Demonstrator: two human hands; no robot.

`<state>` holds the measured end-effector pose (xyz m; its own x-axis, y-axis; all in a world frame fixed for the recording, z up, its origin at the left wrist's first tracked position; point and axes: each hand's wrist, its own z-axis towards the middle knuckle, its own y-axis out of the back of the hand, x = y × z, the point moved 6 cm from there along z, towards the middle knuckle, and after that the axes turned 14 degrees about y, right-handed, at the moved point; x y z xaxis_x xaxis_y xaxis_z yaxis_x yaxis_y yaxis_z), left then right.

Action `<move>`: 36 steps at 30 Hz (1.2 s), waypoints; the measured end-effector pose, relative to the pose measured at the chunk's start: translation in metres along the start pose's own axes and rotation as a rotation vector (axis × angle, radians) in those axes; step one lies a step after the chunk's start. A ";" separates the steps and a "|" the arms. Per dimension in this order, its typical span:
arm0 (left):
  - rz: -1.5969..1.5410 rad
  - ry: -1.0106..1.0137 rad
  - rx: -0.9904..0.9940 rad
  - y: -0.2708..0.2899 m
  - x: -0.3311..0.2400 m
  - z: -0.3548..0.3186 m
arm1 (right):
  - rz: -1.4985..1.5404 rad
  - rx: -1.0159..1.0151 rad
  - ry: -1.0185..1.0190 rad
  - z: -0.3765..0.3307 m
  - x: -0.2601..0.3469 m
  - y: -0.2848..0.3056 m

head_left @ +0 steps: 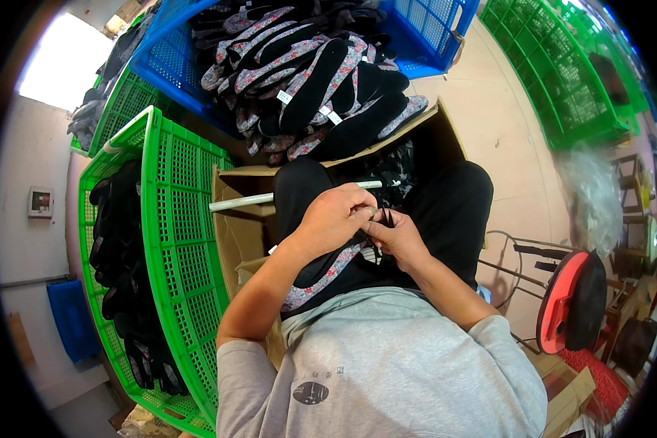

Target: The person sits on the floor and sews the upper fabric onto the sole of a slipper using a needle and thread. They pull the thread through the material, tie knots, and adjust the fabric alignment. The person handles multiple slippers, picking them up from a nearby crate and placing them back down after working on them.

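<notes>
My left hand (337,217) and my right hand (401,241) meet over my lap, fingertips pinched together. Between them is a thin black strap (387,216), partly hidden by the fingers. Under my left wrist a slipper-shaped piece of black and floral cloth (320,286) lies across my thigh. Part of it is covered by my hands, and a small striped bit shows below the right fingers. Just beyond my knees a large heap of similar black and floral slipper-shaped pieces (321,87) rises, several with white tags.
An open cardboard box (233,230) stands between my legs, crossed by a white rod (242,202). A green crate (190,241) of black pieces is at left. Blue crates (436,36) flank the heap. At right are a red-and-black round stool (562,303) and another green crate (555,80).
</notes>
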<state>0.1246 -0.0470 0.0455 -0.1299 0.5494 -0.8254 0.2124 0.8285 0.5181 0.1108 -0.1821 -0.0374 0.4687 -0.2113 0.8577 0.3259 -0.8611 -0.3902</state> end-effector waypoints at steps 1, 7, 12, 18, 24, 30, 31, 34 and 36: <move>-0.072 0.076 -0.014 0.002 0.005 0.001 | 0.032 -0.017 -0.009 -0.001 -0.002 0.001; -0.284 0.309 -0.058 0.007 0.035 -0.002 | 0.240 -0.047 -0.021 -0.007 -0.008 0.002; -0.260 0.169 0.090 -0.003 0.025 -0.009 | 0.217 -0.036 0.027 -0.007 0.004 0.011; 0.031 -0.079 0.079 -0.005 0.017 -0.007 | 0.072 0.060 0.193 -0.001 0.019 0.013; -0.184 0.119 0.158 -0.006 0.033 -0.003 | -0.002 0.186 0.192 0.005 0.039 0.008; -0.367 0.354 0.149 -0.009 0.049 -0.002 | -0.176 0.189 0.090 0.007 0.031 0.042; -0.363 0.385 0.156 -0.009 0.050 -0.002 | -0.192 0.206 0.049 0.004 0.030 0.045; -0.361 0.465 0.170 -0.008 0.050 -0.003 | -0.274 0.289 -0.043 -0.009 0.046 0.040; -0.368 0.498 0.188 -0.010 0.047 -0.001 | -0.371 0.368 -0.061 -0.016 0.050 0.041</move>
<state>0.1150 -0.0295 0.0018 -0.6504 0.2551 -0.7155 0.2284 0.9640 0.1360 0.1343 -0.2350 -0.0050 0.3105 0.1142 0.9437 0.7407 -0.6513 -0.1649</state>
